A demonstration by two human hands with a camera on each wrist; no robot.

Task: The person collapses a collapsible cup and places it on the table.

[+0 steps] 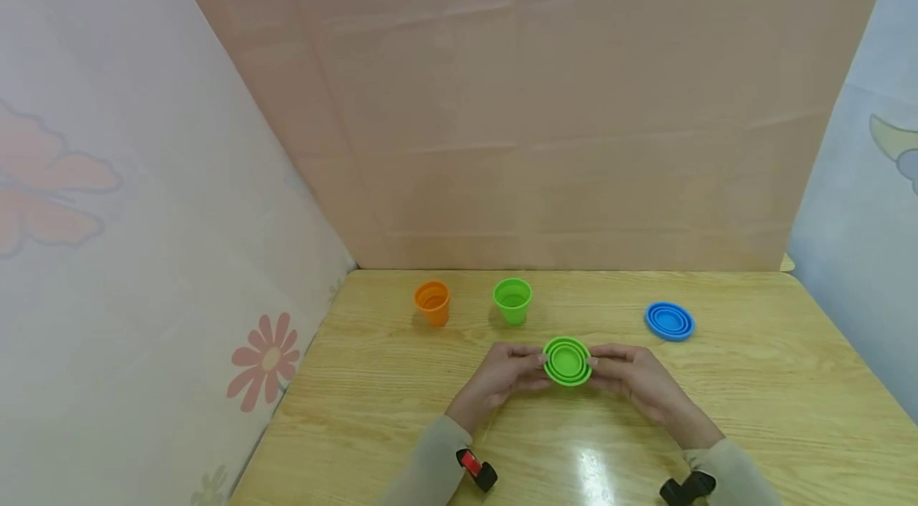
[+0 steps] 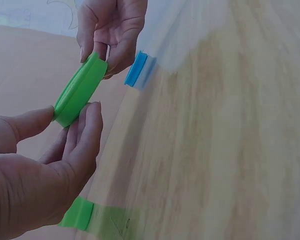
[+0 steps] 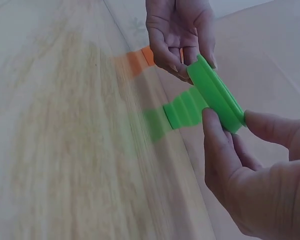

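Sleeves point(image 1: 430, 462) get cut off at the bottom of the head view. The green disc point(image 1: 566, 361) sits between the left hand point(image 1: 498, 376) and right hand point(image 1: 641, 382), both pinching its rim; orange cup point(image 1: 433, 303), green cup point(image 1: 512, 300) and blue disc point(image 1: 670, 321) are nearer the table's point(image 1: 344, 426) far edge. Left wrist: left hand blocks most of the green cup, green disc's up off the wood. Right wrist: orange cup barely peeks past the left hand, wood stretches off left.
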